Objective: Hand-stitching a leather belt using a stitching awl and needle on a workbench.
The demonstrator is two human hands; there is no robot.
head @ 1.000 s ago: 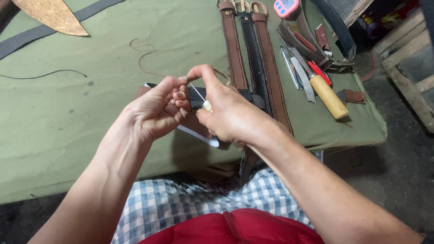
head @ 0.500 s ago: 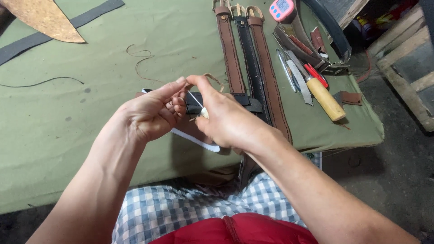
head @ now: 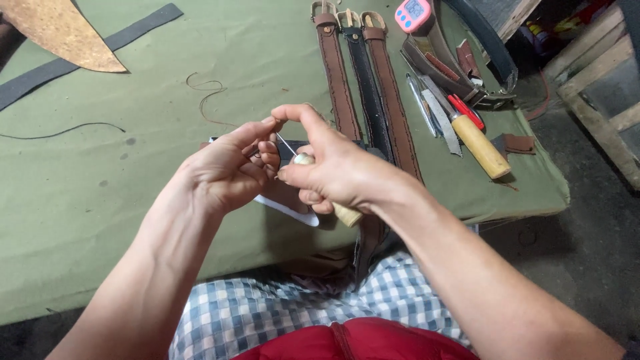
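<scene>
Holding a wooden-handled awl [head: 333, 200], the right hand [head: 340, 170] has its fingers closed around the pale handle, while its thumb and forefinger pinch toward the left hand [head: 223, 170]. The left fingers are closed in a pinch too, meeting the right ones at a thin needle or thread [head: 287, 143]; which of the two it is cannot be told. Just under both sets of fingers lies a dark leather strap [head: 363, 233] that hangs off the near edge of the tabletop [head: 100, 220], with a white strip [head: 287, 210] beside it. Judging by this, the stitching on that strap is in hand and not finished; how much of it is sewn is hidden by the hands.

Beyond the fingers lie three belts [head: 367, 80] side by side, two brown and one black, each showing stitch lines. To the right of the fingers sit one more wooden-handled tool [head: 483, 147], one red-handled tool [head: 465, 110] and a few metal blades [head: 433, 110]. Farther off are one pink timer [head: 413, 13], one loose curl of thread [head: 207, 90] and one tan leather piece [head: 60, 33].
</scene>
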